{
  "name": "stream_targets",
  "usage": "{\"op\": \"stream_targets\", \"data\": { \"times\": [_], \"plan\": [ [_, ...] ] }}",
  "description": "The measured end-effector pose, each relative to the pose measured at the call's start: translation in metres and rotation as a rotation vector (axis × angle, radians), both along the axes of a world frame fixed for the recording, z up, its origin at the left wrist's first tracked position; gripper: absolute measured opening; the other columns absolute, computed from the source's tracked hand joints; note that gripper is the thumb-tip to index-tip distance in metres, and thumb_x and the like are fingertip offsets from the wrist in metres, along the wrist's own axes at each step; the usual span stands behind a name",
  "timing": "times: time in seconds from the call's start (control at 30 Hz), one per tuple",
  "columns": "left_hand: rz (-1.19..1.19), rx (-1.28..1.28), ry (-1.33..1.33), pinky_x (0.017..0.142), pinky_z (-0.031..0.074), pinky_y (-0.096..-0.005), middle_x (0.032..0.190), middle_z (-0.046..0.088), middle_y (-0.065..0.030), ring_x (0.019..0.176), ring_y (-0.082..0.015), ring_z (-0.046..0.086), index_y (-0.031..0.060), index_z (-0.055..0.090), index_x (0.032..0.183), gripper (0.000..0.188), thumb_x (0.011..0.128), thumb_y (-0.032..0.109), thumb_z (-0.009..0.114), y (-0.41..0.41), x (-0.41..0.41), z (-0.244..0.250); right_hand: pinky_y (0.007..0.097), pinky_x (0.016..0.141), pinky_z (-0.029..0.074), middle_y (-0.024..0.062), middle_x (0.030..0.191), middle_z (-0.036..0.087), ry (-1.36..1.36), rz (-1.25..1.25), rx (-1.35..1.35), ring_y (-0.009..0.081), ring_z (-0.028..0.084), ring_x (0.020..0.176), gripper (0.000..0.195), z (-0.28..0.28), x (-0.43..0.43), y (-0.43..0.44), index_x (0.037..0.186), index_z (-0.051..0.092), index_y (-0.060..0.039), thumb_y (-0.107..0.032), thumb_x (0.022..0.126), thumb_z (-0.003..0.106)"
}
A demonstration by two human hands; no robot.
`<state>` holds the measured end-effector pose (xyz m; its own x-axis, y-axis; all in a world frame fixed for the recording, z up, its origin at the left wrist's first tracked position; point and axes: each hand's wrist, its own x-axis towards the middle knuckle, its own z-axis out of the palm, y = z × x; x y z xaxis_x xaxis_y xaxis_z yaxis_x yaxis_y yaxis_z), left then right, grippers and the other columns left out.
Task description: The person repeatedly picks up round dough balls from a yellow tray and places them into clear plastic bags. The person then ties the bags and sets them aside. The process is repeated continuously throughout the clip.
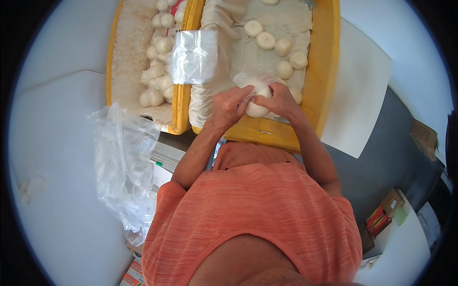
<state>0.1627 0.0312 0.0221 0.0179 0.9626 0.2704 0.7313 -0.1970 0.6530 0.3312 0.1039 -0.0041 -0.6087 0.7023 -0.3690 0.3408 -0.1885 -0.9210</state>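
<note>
Both hands meet over the near part of a yellow-rimmed box point(330, 71) lined with pale cloth. My left hand point(230, 105) pinches the gathered film of a clear plastic bag point(256, 78). On the bag's other side, my right hand point(277, 100) also grips it, its thumb near the white buns point(257, 110) inside. Several loose round steamed buns point(265, 40) lie on the cloth beyond and beside the hands. A stack of clear plastic bags point(196, 57) rests across the rims between this box and the one at its left.
The left yellow-rimmed box point(128, 46) holds several bagged buns point(164, 45). A large crumpled plastic bag point(121, 157) hangs at its near corner. White board point(357, 93) stands right of the boxes. Cartons point(378, 220) sit at the lower right.
</note>
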Motion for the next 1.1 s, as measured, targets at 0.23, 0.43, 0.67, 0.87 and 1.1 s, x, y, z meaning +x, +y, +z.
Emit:
{"op": "stream_targets", "data": {
  "times": [0.23, 0.43, 0.67, 0.87, 1.1],
  "plan": [
    [0.141, -0.080, -0.057, 0.053, 0.045, -0.0373, 0.065, 0.061, -0.0157, 0.057, -0.0300, 0.058, 0.0026, 0.066, 0.079, 0.015, 0.080, 0.017, 0.067, 0.007, -0.010, -0.020, 0.0385, 0.070, 0.052, 0.0178, 0.100, 0.064, -0.435, 0.388, 0.001, 0.0279, 0.063, 0.089, 0.067, 0.029, 0.014, 0.014, 0.107, 0.061, -0.0063, -0.064, 0.075, 0.054],
    [0.199, -0.510, 0.055, 0.051, 0.041, -0.0379, 0.055, 0.053, -0.0191, 0.051, -0.0310, 0.053, -0.0016, 0.060, 0.067, 0.039, 0.081, 0.035, 0.067, 0.005, -0.031, -0.035, 0.0374, 0.068, 0.046, 0.0079, 0.075, 0.064, -0.853, 1.056, 1.014, 0.0229, 0.062, 0.074, 0.017, -0.009, 0.029, -0.007, 0.075, 0.065, -0.0085, -0.024, 0.076, 0.060],
    [0.369, -0.915, -0.805, 0.054, 0.043, -0.0314, 0.058, 0.058, -0.0068, 0.057, -0.0187, 0.057, 0.0023, 0.059, 0.065, 0.044, 0.085, 0.042, 0.062, -0.015, -0.051, -0.068, 0.0299, 0.063, 0.036, 0.0026, 0.059, 0.058, -0.502, 1.034, 1.408, 0.0183, 0.058, 0.064, 0.005, -0.007, 0.010, -0.009, 0.074, 0.060, -0.0097, -0.014, 0.075, 0.058],
    [0.225, -0.730, -1.258, 0.075, 0.046, -0.0299, 0.079, 0.065, -0.0073, 0.072, -0.0160, 0.061, 0.0001, 0.063, 0.082, 0.037, 0.089, 0.036, 0.058, -0.028, -0.026, -0.034, 0.0304, 0.061, 0.041, 0.0038, 0.058, 0.054, 0.083, 0.210, 1.220, 0.0195, 0.054, 0.056, 0.015, 0.010, -0.011, -0.002, 0.083, 0.058, -0.0062, -0.014, 0.074, 0.068],
    [-0.040, -0.551, -1.136, 0.083, 0.046, -0.0267, 0.108, 0.061, -0.0132, 0.084, -0.0165, 0.063, -0.0059, 0.059, 0.107, 0.029, 0.087, 0.015, 0.058, -0.028, -0.032, 0.014, 0.0220, 0.050, 0.038, -0.0013, 0.072, 0.057, 0.152, -0.172, 0.061, 0.0048, 0.047, 0.057, 0.033, 0.027, -0.024, -0.017, 0.100, 0.054, -0.0001, -0.013, 0.077, 0.073]
  ]
}}
